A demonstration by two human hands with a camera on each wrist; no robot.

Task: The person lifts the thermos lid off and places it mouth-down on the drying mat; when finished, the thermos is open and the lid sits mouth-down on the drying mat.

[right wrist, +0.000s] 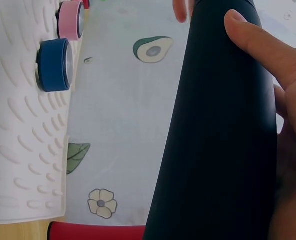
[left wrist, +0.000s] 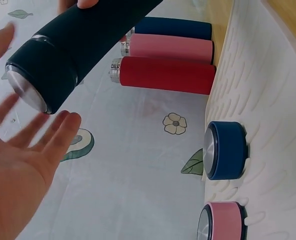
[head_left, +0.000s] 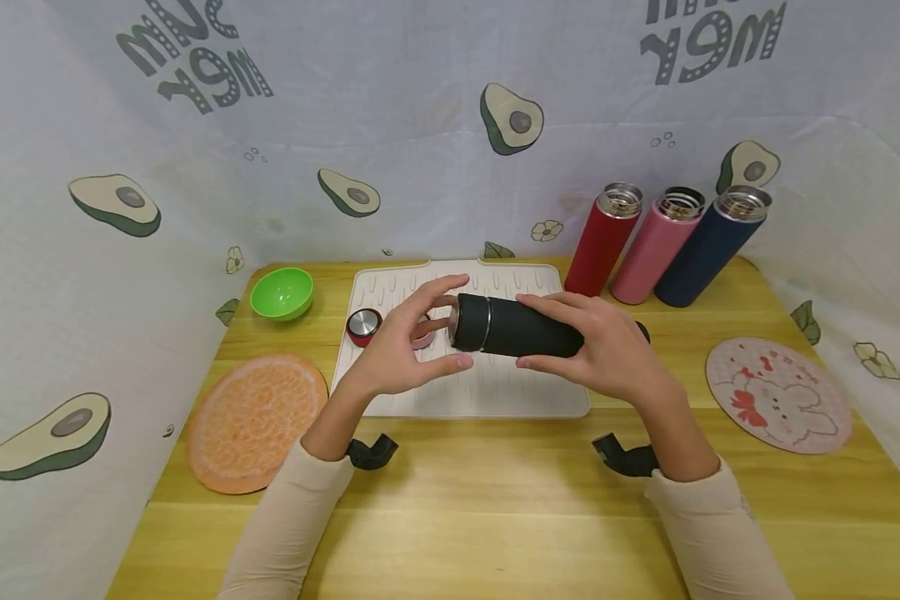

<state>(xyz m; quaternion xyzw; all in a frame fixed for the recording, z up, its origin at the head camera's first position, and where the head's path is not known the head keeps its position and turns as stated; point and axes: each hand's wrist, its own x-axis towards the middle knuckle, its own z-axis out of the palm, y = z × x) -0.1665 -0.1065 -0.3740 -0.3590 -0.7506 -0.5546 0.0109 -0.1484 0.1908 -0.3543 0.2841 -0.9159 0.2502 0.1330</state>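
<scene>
My right hand [head_left: 603, 337] grips the body of a black thermos bottle [head_left: 532, 327], held tilted on its side above the white mat, its lid end towards the left. A silver ring separates the black lid [head_left: 471, 322] from the body, and the lid's top is metal. Around that lid end, my left hand [head_left: 405, 337] has its fingers and thumb spread; the left wrist view shows its fingertips just off the lid, holding nothing. Behind the hands, a red lid [head_left: 363, 326], a pink lid [head_left: 423, 335] and a blue lid [left wrist: 227, 150] lie on the mat.
Lidless red [head_left: 600, 246], pink [head_left: 656, 252] and navy [head_left: 708, 250] bottles stand at the back right. A white ridged mat [head_left: 480, 400] lies mid-table. Also present are a green bowl [head_left: 282, 294], an orange round placemat [head_left: 258, 421] and a bunny placemat [head_left: 780, 396].
</scene>
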